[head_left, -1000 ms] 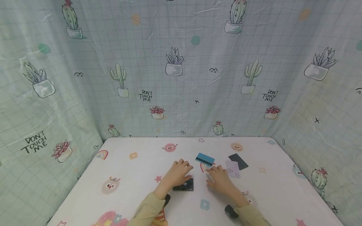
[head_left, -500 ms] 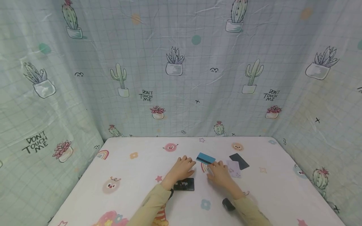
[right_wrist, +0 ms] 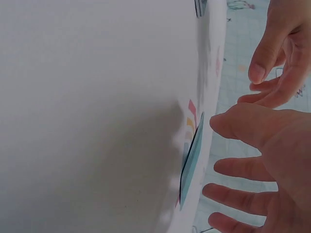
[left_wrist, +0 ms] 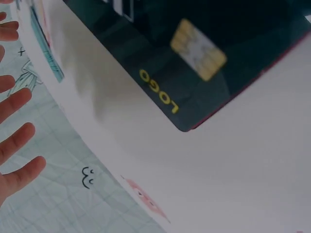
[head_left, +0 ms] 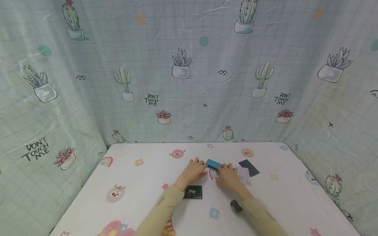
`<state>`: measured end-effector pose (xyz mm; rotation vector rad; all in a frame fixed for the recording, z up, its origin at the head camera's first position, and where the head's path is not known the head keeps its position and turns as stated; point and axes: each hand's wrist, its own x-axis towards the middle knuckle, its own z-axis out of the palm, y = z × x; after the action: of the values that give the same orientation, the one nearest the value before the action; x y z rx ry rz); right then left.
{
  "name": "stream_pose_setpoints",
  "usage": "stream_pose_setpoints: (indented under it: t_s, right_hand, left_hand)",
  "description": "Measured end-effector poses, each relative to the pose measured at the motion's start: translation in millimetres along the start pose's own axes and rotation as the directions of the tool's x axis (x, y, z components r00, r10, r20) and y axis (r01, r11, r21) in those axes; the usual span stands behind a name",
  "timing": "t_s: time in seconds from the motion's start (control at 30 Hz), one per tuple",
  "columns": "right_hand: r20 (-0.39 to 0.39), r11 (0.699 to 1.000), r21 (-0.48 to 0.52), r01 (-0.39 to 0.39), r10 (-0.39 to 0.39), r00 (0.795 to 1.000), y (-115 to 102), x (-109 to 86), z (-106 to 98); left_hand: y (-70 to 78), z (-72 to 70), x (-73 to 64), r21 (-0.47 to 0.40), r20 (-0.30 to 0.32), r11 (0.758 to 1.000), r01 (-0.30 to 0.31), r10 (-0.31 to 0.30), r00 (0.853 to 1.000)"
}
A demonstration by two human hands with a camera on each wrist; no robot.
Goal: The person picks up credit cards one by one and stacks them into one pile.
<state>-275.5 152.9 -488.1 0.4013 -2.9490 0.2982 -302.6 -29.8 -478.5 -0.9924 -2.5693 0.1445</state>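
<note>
A blue card (head_left: 213,163) with a dark stripe lies on the table between my two hands. My left hand (head_left: 193,172) is at the card's left end, fingertips close over its edge. From the other side, my right hand (head_left: 229,179) overlaps the card's right end in the head view. Spread, loosely bent fingers of the right hand (right_wrist: 272,170) show above the blue card (right_wrist: 191,167) in the right wrist view. Below my left wrist lies a black card (head_left: 193,192) marked "Vip"; its chip and yellow "LOGO" lettering show in the left wrist view.
Beyond my right hand a pale purple card (head_left: 243,177) lies partly over a dark grey card (head_left: 252,169). A black wrist device (head_left: 236,206) is on my right forearm. A patterned white cloth covers the table (head_left: 141,183), with hanging curtains (head_left: 192,95) around it.
Both hands have moved forward toward the blue card, the left one also to the right. The black "Vip" card has become more visible behind the left hand.
</note>
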Motion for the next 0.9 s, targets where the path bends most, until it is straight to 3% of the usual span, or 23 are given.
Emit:
stream_pose_setpoints:
  t_s: [0.3, 0.47, 0.67, 0.9]
  right_hand:
    - [0.056, 0.999, -0.036, -0.018, 0.020, 0.998, 5.1, 9.4, 8.1]
    - [0.064, 0.999, -0.037, -0.026, 0.029, 0.998, 7.5, 11.4, 9.2]
    - [0.062, 0.998, -0.041, -0.037, 0.039, 0.997, 10.1, 15.1, 13.3]
    - [0.093, 0.996, -0.035, -0.080, 0.083, 0.992, 12.8, 22.0, 18.5]
  left_hand:
    - [-1.3, 13.9, 9.9, 0.051, 0.047, 0.998, 0.031, -0.033, 0.998]
    - [2.7, 14.1, 15.2, 0.080, 0.086, 0.996, 0.042, -0.049, 0.995]
    - [6.1, 10.8, 23.0, 0.093, 0.185, 0.993, 0.073, -0.089, 0.979]
    - [6.9, 20.0, 28.5, 0.073, 0.263, 0.989, 0.130, -0.145, 0.954]
